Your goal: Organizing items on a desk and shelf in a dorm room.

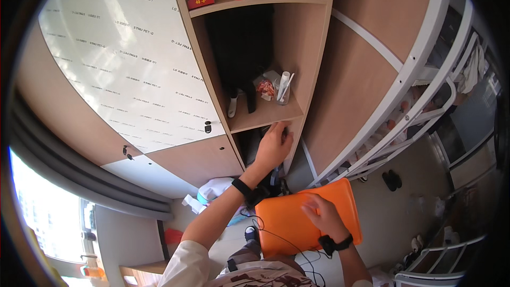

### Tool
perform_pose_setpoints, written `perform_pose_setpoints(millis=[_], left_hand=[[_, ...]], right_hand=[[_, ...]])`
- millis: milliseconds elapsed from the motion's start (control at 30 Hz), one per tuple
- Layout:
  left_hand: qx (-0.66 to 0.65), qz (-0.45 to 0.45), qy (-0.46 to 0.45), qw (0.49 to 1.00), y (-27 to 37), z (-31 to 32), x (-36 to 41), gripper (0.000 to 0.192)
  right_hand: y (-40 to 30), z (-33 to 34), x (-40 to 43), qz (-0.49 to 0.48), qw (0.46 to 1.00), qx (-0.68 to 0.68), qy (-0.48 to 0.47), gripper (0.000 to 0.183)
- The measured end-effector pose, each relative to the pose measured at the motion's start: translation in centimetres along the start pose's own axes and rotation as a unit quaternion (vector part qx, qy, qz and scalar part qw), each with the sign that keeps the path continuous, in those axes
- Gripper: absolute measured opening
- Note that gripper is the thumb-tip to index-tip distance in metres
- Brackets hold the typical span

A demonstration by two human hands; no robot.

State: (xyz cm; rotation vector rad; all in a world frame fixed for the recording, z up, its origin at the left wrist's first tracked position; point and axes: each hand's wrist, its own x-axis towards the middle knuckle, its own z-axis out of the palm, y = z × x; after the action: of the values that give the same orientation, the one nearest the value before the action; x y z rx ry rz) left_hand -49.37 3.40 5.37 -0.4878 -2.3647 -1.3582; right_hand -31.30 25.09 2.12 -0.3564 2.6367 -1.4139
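Note:
My left hand (pixel 275 147) is raised to the front of a wooden shelf unit, its fingers bent close to the edge of the shelf board (pixel 267 122). Whether the fingertips touch the board, or hold anything small, cannot be made out. On that shelf stand a clear cup (pixel 282 95) with white stick-like items, a crumpled red-and-white wrapper (pixel 265 88) and a white-handled item (pixel 232 107). Dark cloth (pixel 241 44) fills the compartment's back. My right hand (pixel 323 214), slightly blurred, hovers above an orange plastic chair (pixel 285 223) with nothing in its spread fingers.
White-metal bunk bed rails (pixel 402 123) run along the right. Locker doors (pixel 131 67) with small locks fill the left, beside a grey curtain (pixel 79 167). Black cables (pixel 279 237) trail over the chair. Bags (pixel 215 191) lie below the lockers; dark slippers (pixel 392 180) rest on the floor.

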Motion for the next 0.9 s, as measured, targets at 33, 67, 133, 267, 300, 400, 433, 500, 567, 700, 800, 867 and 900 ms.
perform_pose_setpoints(millis=[33, 67, 133, 267, 300, 400, 433, 500, 567, 700, 800, 867, 900], left_hand=[[-0.015, -0.001, -0.011, 1.000, 1.9, -0.2, -0.2, 0.031], [-0.013, 0.000, -0.011, 1.000, 3.6, -0.4, -0.4, 0.031], [-0.045, 0.015, -0.018, 0.999, 6.6, -1.0, -0.9, 0.030], [-0.053, 0.022, -0.027, 0.998, 10.6, -1.8, -1.6, 0.030], [-0.059, 0.024, -0.024, 0.998, 11.3, -2.2, -1.8, 0.030], [-0.075, 0.031, -0.012, 0.997, 12.6, -2.6, -2.4, 0.030], [-0.088, 0.035, -0.008, 0.995, 13.0, -2.6, -2.7, 0.030], [-0.096, 0.035, -0.008, 0.995, 13.3, -2.6, -3.3, 0.030], [-0.104, 0.035, -0.009, 0.994, 13.6, -2.5, -3.9, 0.029], [-0.102, 0.034, -0.048, 0.993, 13.5, -2.5, -5.1, 0.029], [-0.037, 0.108, -0.056, 0.992, 13.1, -2.4, -5.6, 0.031], [-0.031, 0.117, -0.044, 0.992, 12.8, -2.5, -5.4, 0.032], [-0.018, 0.124, -0.029, 0.992, 12.9, -2.9, -5.1, 0.032]], right_hand=[[-1.2, 0.6, 0.8, -0.013, 0.998, 0.050, -0.034, 0.052], [-2.3, 1.2, 1.5, -0.026, 0.992, 0.100, -0.067, 0.057], [-4.7, 2.3, 2.9, -0.070, 0.979, 0.162, -0.101, 0.063], [-5.0, 3.3, 4.2, -0.162, 0.936, 0.242, -0.197, 0.070], [-5.6, 3.0, 4.3, -0.166, 0.935, 0.242, -0.201, 0.070], [-6.9, 2.2, 4.1, -0.167, 0.936, 0.187, -0.246, 0.063], [-6.9, 2.3, 3.9, -0.170, 0.937, 0.185, -0.244, 0.059], [-7.1, 2.1, 3.7, -0.176, 0.936, 0.181, -0.244, 0.056], [-7.4, 1.8, 3.6, -0.188, 0.934, 0.178, -0.247, 0.054], [-6.8, 2.1, 3.3, -0.206, 0.927, 0.171, -0.264, 0.053], [-7.0, 2.4, 3.0, -0.186, 0.927, 0.175, -0.276, 0.053], [-6.3, 3.0, 3.1, -0.184, 0.929, 0.172, -0.270, 0.056], [-6.2, 3.1, 3.2, -0.187, 0.929, 0.173, -0.268, 0.059]])
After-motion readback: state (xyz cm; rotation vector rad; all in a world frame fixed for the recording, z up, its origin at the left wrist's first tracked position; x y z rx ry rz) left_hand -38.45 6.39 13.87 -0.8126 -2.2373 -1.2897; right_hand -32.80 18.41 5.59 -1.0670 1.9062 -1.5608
